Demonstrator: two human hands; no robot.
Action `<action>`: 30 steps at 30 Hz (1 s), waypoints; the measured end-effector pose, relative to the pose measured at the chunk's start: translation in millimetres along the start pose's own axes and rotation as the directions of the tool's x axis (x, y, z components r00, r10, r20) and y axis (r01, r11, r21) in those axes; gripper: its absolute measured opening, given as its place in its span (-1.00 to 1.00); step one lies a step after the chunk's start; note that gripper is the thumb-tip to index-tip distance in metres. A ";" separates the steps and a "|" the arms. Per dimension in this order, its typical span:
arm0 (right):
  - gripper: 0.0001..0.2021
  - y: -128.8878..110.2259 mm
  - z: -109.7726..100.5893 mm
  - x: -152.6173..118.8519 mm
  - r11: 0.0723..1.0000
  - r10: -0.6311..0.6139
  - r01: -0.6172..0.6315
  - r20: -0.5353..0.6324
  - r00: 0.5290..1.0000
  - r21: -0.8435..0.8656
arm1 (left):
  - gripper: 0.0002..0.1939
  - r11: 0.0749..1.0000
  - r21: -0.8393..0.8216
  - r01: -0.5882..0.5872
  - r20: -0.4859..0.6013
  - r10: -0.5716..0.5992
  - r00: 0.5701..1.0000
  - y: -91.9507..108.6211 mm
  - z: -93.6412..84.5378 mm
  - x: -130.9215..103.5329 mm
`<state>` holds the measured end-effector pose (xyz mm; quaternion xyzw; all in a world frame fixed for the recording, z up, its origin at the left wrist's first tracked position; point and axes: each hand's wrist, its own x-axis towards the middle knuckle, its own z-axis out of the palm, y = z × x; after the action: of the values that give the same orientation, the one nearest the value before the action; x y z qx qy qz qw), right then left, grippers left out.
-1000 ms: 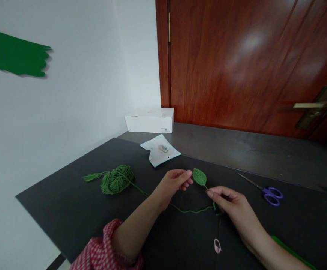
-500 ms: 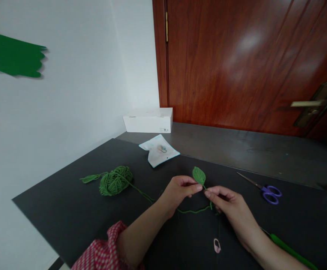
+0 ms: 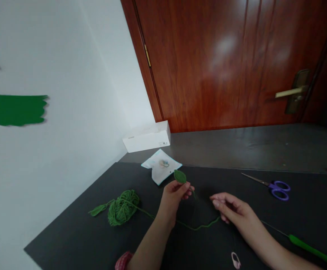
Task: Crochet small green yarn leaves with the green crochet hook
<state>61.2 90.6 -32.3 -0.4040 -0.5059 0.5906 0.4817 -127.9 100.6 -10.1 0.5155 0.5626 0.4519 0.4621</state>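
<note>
My left hand [image 3: 174,195] pinches a small green yarn leaf [image 3: 180,176] near its base between thumb and fingers. A short green tail dangles below the leaf. My right hand [image 3: 232,206] is apart from it to the right, thumb and fingertips pressed together; whatever is between them is too small to make out. A strand of green yarn [image 3: 198,228] runs from behind my left forearm to the curled lower fingers of my right hand. Its other side leads to a green yarn ball [image 3: 123,208] on the left, with a leaf-like green piece [image 3: 98,210] beside it.
Purple-handled scissors [image 3: 278,189] lie at the right. A green-handled tool with a thin metal shaft [image 3: 306,245] rests beside my right forearm, and a pink stitch marker [image 3: 236,260] lies nearer. Behind are a white packet [image 3: 159,174] and white box [image 3: 148,140].
My hands have moved apart: the left has carried the leaf left, and the right has let go near its stem. The view has tilted and shifted.
</note>
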 end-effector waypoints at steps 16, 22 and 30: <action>-0.74 14.1 -12.3 17.8 0.984 -0.094 0.096 -0.023 0.995 0.152 | -0.79 0.993 0.119 -0.008 0.100 -0.003 0.995 11.2 17.9 -14.2; -0.69 6.6 -10.9 14.0 0.982 -0.108 0.109 -0.011 0.994 0.153 | -0.82 0.987 0.154 -0.036 0.157 0.011 0.988 13.8 22.2 -16.4; -0.70 3.6 -14.4 12.1 0.989 -0.108 0.107 0.006 0.994 0.105 | -0.83 0.983 0.178 -0.047 0.181 0.014 0.983 11.3 24.4 -16.3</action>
<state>72.0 105.3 -38.1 -0.3469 -0.4981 0.5919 0.5304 -101.3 85.8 -2.1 0.6027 0.5495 0.3577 0.4549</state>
